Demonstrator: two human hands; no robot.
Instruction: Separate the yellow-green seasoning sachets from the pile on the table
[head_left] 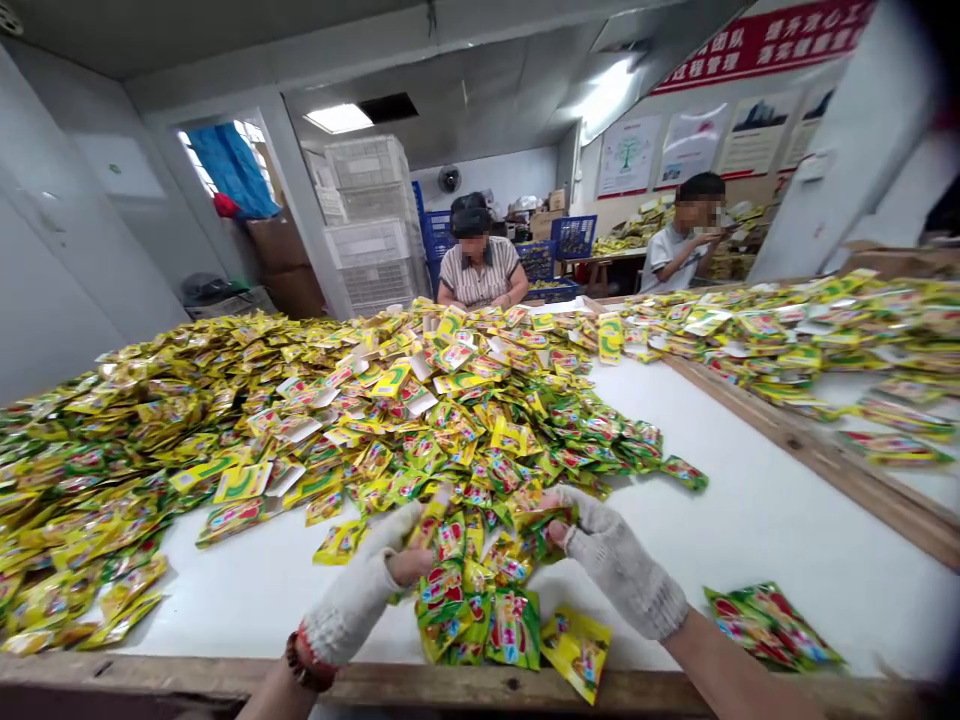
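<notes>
My left hand [360, 590], in a white fingerless knit glove, has its thumb and fingers closed on a small yellow packet [430, 522] at the front of the pile. Gloved the same way, my right hand [622, 565] pinches a small yellow-and-green packet [534, 512] facing it. Between and below the hands lies a cluster of green packets [514, 628] with red fruit pictures, near the table's front edge. One yellow packet [577, 648] rests beside that cluster. A large heap of packets [480, 430] spreads behind both hands. My fingertips are partly hidden among the packets.
Flat yellow cartons [244, 482] lie within the heap. More green packets [772, 625] sit at the front right. A wooden strip [750, 420] divides the white table [697, 520]. Across it a person [484, 270] sits; another person [679, 245] is at the right. White crates [371, 240] stand behind.
</notes>
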